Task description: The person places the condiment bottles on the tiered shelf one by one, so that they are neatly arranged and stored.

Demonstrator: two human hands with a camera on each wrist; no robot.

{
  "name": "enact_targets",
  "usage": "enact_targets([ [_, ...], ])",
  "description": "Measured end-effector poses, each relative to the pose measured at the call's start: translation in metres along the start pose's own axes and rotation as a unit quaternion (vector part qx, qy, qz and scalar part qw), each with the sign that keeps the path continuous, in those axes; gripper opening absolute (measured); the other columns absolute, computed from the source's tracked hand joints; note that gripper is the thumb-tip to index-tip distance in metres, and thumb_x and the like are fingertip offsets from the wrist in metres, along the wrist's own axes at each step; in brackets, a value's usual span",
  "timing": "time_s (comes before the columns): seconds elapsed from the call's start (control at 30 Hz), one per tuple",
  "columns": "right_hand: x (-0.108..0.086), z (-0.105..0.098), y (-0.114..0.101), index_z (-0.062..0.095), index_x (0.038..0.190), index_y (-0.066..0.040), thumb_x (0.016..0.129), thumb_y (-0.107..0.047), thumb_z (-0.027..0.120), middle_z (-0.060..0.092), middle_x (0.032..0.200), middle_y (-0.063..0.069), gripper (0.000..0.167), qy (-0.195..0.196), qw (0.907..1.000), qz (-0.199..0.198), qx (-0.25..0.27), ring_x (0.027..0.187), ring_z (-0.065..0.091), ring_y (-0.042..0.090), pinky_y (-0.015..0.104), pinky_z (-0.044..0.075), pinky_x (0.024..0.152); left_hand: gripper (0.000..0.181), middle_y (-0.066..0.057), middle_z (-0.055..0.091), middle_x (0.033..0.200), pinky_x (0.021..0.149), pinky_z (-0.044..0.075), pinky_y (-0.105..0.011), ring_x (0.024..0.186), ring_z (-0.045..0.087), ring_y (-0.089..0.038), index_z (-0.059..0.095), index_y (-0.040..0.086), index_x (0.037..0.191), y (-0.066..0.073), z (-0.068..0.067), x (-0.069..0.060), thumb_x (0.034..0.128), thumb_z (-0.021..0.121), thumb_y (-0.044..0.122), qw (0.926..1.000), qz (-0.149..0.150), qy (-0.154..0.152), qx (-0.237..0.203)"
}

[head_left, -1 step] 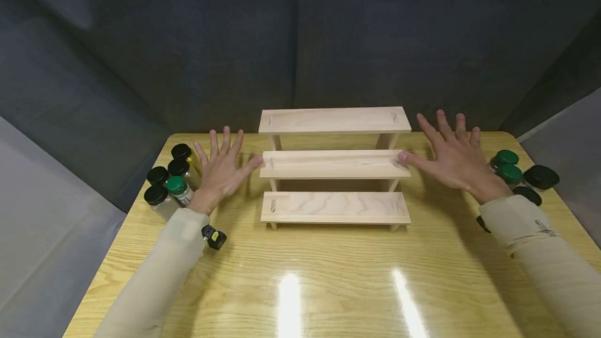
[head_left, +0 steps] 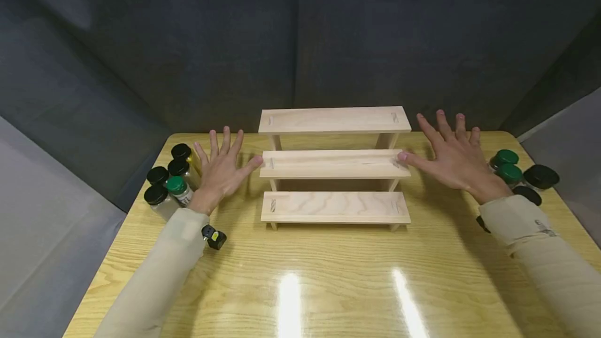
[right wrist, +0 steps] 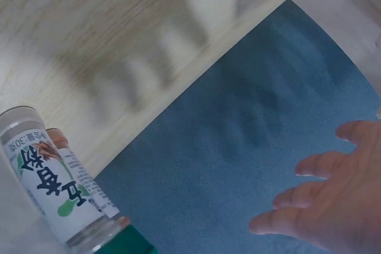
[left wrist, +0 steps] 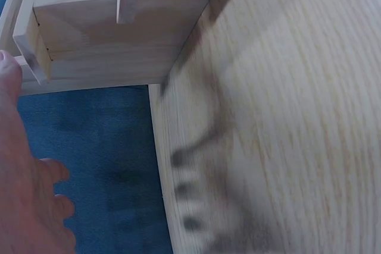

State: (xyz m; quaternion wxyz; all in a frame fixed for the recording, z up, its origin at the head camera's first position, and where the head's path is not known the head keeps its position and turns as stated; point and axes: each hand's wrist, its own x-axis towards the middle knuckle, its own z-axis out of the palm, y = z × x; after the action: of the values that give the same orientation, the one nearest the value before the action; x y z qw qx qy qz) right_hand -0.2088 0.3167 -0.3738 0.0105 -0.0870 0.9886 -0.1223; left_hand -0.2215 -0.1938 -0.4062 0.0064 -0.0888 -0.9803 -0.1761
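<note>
A three-step wooden rack [head_left: 335,165] of pale boards stands in the middle of the table. To its left is my left hand [head_left: 219,172], fingers spread and straight, the thumb tip by the end of the middle board; whether it touches cannot be told. My right hand [head_left: 453,158] spreads its fingers on the other side, thumb near that board's right end. Neither hand holds anything. The left wrist view shows the rack's side [left wrist: 113,40] close to my thumb. In the right wrist view, my fingers [right wrist: 321,197] extend apart from a labelled spice jar [right wrist: 50,182].
Several spice jars with black lids and one green-capped jar [head_left: 178,186] cluster at the table's left edge. More jars, with green lids [head_left: 504,157] and black lids [head_left: 541,176], stand at the right edge. A dark curtain [head_left: 296,40] hangs behind the table [head_left: 338,265].
</note>
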Motion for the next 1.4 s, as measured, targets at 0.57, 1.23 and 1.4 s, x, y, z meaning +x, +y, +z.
enact_targets([
  [0.57,-0.049,-0.026,-0.006,0.020,0.177,-0.020,0.106,-0.063,0.061,0.000,0.180,0.019,0.092,0.071,0.9952,-0.001,0.068,0.161,-0.016,0.050,0.091,0.003,0.116,0.083,-0.017,0.014,0.179,0.134,0.000,-0.060,0.165,0.003,-0.040,0.027,0.005,0.173,0.013,0.002,-0.040,0.1150,0.035,0.064,0.9779,0.041,0.076,-0.191],
  [1.23,-0.135,-0.018,0.033,0.064,0.143,0.007,0.096,-0.079,0.062,0.059,0.132,0.035,0.098,0.355,0.9313,0.014,0.081,0.121,0.050,0.057,0.051,0.041,0.110,0.063,-0.026,0.052,0.146,0.082,0.066,-0.027,0.108,0.067,-0.022,0.036,-0.006,0.163,0.033,0.044,-0.095,0.1103,0.067,0.010,0.8187,-0.139,-0.039,-0.556],
  [1.4,-0.145,-0.007,0.044,0.058,0.147,0.009,0.101,-0.053,0.073,0.050,0.128,0.034,0.078,0.311,0.9436,0.090,0.067,0.108,0.048,0.050,0.035,0.033,0.079,0.055,-0.017,0.065,0.119,0.078,0.066,-0.026,0.090,0.070,-0.014,0.045,-0.006,0.157,0.035,0.043,-0.098,0.1085,0.069,0.005,0.8077,-0.148,-0.036,-0.569],
])
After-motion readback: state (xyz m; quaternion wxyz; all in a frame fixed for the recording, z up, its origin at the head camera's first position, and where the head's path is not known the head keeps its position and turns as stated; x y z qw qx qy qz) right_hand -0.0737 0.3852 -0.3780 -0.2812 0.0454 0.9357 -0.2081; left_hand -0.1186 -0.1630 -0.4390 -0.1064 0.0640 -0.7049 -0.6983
